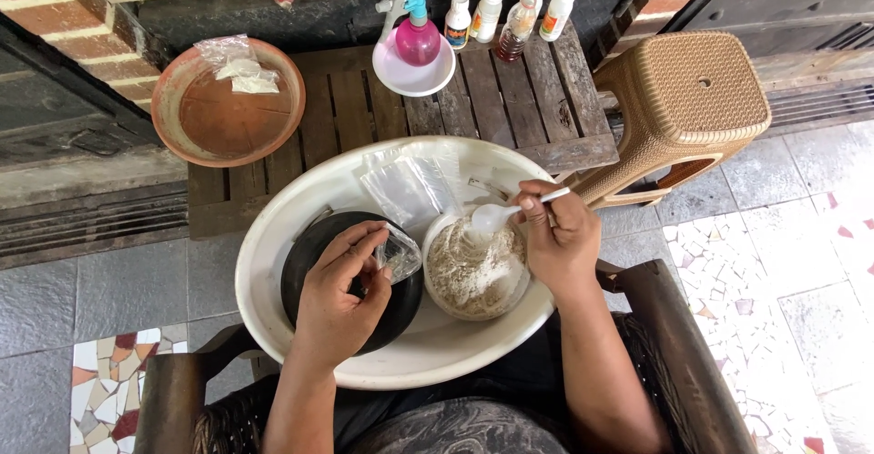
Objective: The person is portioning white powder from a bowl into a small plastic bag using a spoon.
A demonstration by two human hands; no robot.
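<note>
Inside the white basin (273,235) on your lap, your left hand (341,295) is pinching a small clear bag (398,254) over the black bowl (401,313). Your right hand (557,235) is gripping a white spoon (496,217) above the powder tub (473,272), with spare bags (405,185) lying toward the basin's far rim.

grey tiled floor (118,290) | brick wall (82,26) | slatted wooden table (510,99) | tan woven-pattern stool (692,99) | daylight

Small clear plastic bag (398,252) held open over black bowl; white spoon (496,216) over powder
</note>
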